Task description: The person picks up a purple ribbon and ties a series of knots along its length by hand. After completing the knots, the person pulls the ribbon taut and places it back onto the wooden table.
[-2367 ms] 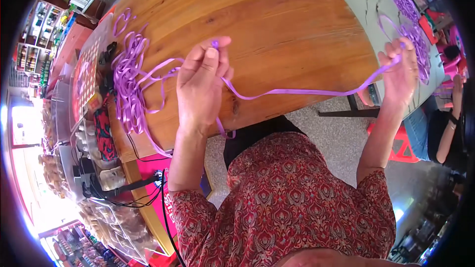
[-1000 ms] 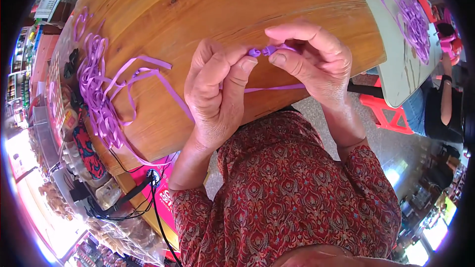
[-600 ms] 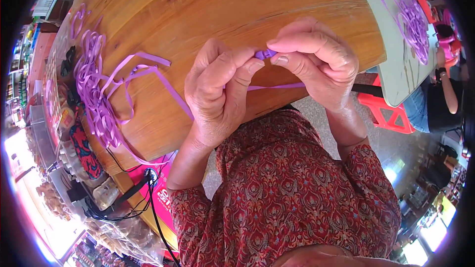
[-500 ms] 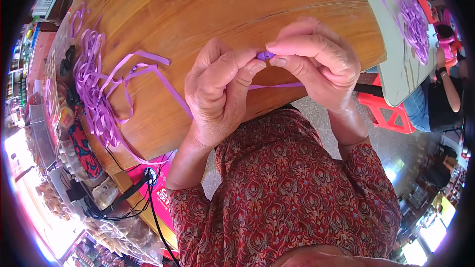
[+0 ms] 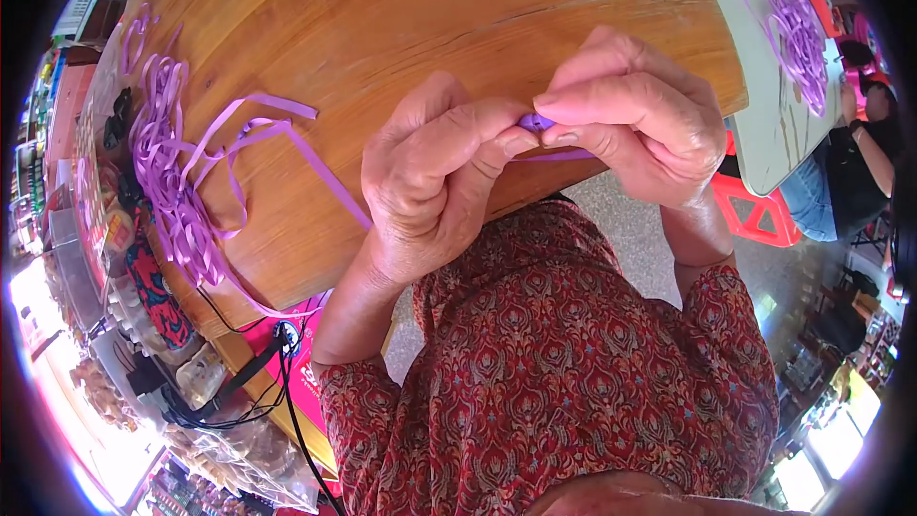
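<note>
Between my fingertips sits a small folded piece of purple ribbon (image 5: 537, 122), held over the wooden table near its front edge. My left hand (image 5: 430, 172) pinches its left side with thumb and forefinger. Its right side is pinched by my right hand (image 5: 650, 119). Most of the folded piece is hidden by the fingers. A strip of purple ribbon (image 5: 564, 156) passes below both hands. To the left, a loose heap of purple ribbon (image 5: 167, 162) lies on the table, and one strand runs from it behind my left wrist.
The wooden table (image 5: 430, 0) spreads in front of me. On its left edge stand plastic bags, a red-and-blue patterned pouch (image 5: 158, 291) and black cables (image 5: 287, 363). At right, a pale table (image 5: 755, 143) bears more purple ribbon (image 5: 802, 48); a red stool (image 5: 759, 215) and a seated person (image 5: 869, 148) are beside it.
Both hands have shifted slightly to the right with the folded ribbon between them. The fingertips have closed in, and less of the folded piece shows.
</note>
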`<state>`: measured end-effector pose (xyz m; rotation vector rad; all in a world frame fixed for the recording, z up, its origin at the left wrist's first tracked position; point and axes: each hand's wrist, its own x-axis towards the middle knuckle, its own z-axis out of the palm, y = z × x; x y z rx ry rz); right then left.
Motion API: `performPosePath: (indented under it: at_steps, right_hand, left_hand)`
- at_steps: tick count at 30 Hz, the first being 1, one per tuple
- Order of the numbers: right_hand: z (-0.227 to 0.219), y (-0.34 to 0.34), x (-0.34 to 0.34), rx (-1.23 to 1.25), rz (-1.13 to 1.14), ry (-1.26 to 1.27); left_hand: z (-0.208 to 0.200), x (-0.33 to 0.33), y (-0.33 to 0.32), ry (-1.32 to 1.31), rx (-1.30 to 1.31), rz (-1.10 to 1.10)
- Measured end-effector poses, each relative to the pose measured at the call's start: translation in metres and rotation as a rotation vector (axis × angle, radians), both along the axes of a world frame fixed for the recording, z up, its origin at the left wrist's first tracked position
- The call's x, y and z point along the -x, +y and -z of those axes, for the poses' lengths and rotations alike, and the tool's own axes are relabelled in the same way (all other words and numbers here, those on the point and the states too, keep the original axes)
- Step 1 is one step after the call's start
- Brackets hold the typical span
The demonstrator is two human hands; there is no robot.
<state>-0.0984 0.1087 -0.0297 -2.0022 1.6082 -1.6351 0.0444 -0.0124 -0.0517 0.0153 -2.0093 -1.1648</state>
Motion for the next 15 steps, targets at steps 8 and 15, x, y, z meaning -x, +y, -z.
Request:
performPosePath:
  at_steps: [8, 15]
  right_hand:
    - [-0.005, -0.002, 0.005, -0.027, -0.068, 0.062]
    - [-0.014, -0.007, 0.002, 0.016, -0.131, 0.178]
  left_hand:
    - [-0.005, -0.004, -0.002, -0.055, 0.014, -0.016]
    - [-0.014, -0.015, -0.008, -0.109, 0.001, 0.068]
